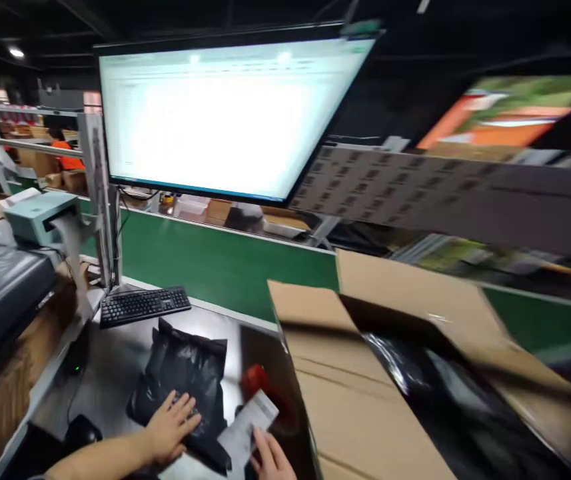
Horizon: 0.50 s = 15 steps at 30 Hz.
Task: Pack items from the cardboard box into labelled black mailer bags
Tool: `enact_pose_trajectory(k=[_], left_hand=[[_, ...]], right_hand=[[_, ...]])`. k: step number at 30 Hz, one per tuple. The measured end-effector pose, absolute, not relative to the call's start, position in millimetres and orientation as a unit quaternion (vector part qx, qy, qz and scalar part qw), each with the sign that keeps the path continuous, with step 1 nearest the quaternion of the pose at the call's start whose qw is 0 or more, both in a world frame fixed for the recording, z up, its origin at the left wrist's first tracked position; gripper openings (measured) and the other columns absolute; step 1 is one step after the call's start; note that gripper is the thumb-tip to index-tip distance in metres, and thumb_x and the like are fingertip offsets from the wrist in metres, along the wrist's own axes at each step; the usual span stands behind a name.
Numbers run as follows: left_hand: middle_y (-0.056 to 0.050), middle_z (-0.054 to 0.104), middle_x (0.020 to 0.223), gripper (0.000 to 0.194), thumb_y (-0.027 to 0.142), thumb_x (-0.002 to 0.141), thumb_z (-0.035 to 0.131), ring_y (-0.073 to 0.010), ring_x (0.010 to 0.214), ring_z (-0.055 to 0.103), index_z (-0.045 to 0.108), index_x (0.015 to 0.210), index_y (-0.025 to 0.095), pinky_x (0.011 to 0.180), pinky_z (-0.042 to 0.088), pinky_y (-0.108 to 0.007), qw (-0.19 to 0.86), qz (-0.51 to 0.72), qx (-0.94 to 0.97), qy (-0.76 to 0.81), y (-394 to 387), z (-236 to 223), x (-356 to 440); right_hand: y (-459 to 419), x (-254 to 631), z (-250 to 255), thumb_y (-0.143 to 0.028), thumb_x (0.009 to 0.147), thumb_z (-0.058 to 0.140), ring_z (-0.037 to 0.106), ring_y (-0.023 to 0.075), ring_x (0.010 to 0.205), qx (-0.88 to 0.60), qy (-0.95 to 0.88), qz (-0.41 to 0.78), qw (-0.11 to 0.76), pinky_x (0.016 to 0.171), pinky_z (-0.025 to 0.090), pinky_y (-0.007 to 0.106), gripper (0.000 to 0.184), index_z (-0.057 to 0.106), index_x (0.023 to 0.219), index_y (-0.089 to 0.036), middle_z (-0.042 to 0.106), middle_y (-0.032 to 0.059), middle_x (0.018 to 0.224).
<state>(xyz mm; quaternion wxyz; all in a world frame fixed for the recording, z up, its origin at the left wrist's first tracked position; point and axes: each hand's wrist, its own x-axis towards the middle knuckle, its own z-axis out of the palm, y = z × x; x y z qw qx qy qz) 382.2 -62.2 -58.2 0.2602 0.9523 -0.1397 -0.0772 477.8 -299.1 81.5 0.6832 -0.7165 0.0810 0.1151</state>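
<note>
A black plastic mailing bag (185, 373) lies on the metal worktop in front of me. My left hand (171, 427) rests on it with the fingers spread and pressed flat. Just to the right, my right hand (271, 457) pinches a white printed label (251, 423) between thumb and fingers. The label is tilted above the bag's right edge, and its print is too blurred to read. Behind it sits a red object (255, 379), smeared by motion.
A keyboard (145, 305) lies beyond the bag, under a large monitor (215, 120). An open cardboard box (365, 393) with black plastic packages inside fills the right. At left stand a label printer (42, 213) and a dark mouse (82, 430). A person in orange (68, 157) is far off.
</note>
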Motion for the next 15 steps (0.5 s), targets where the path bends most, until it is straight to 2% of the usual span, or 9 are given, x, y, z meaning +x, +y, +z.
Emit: enact_pose_trajectory(k=[2,4,8,12,15], left_hand=[[-0.008,0.004,0.179,0.098,0.047,0.093,0.063,-0.0372,0.167,0.009,0.008,0.174,0.038,0.134,0.014,-0.071,0.233,-0.115,0.956,-0.139,-58.6,-64.7,377.5],[-0.005,0.005,0.179,0.099,0.04,0.091,0.065,-0.0368,0.167,0.01,0.01,0.173,0.039,0.135,0.014,-0.069,0.202,-0.133,0.962,-0.127,-51.6,-67.5,372.7],[-0.004,0.015,0.178,0.092,0.033,0.092,0.065,-0.0354,0.166,0.019,0.02,0.172,0.038,0.136,0.02,-0.064,0.142,-0.056,0.987,-0.05,-27.7,-60.6,377.1],[-0.011,0.026,0.177,0.072,0.032,0.102,0.053,-0.036,0.164,0.027,0.033,0.171,0.026,0.132,0.029,-0.065,0.125,0.062,0.988,0.062,-10.0,-46.1,400.5],[-0.022,0.032,0.174,0.075,0.044,0.102,0.057,-0.0429,0.162,0.031,0.037,0.168,0.012,0.128,0.031,-0.069,0.148,0.084,0.98,0.105,-7.4,-37.4,409.1]], right_hand=[[-293.5,468.2,84.8,-0.076,0.049,0.086,0.07,0.0293,0.083,-0.692,0.105,0.118,0.705,0.072,0.064,0.041,0.055,0.077,0.072,-0.026,0.074,0.007,0.085],[-282.3,465.3,89.3,-0.07,0.051,0.087,0.066,0.0256,0.075,-0.675,0.106,0.127,0.719,0.07,0.061,0.037,0.05,0.073,0.066,-0.024,0.069,0.005,0.075],[-267.2,474.1,86.1,-0.069,0.053,0.085,0.06,0.0209,0.066,-0.672,0.098,0.123,0.723,0.063,0.054,0.032,0.051,0.066,0.061,-0.023,0.062,0.0012,0.067],[-256.1,485.1,70.2,-0.072,0.054,0.082,0.054,0.0181,0.063,-0.687,0.081,0.127,0.711,0.06,0.047,0.03,0.056,0.058,0.059,-0.022,0.056,-0.0013,0.062],[-246.6,484.1,62.5,-0.076,0.052,0.079,0.048,0.0155,0.058,-0.715,0.072,0.122,0.685,0.056,0.042,0.03,0.06,0.053,0.055,-0.022,0.051,-0.0026,0.057]])
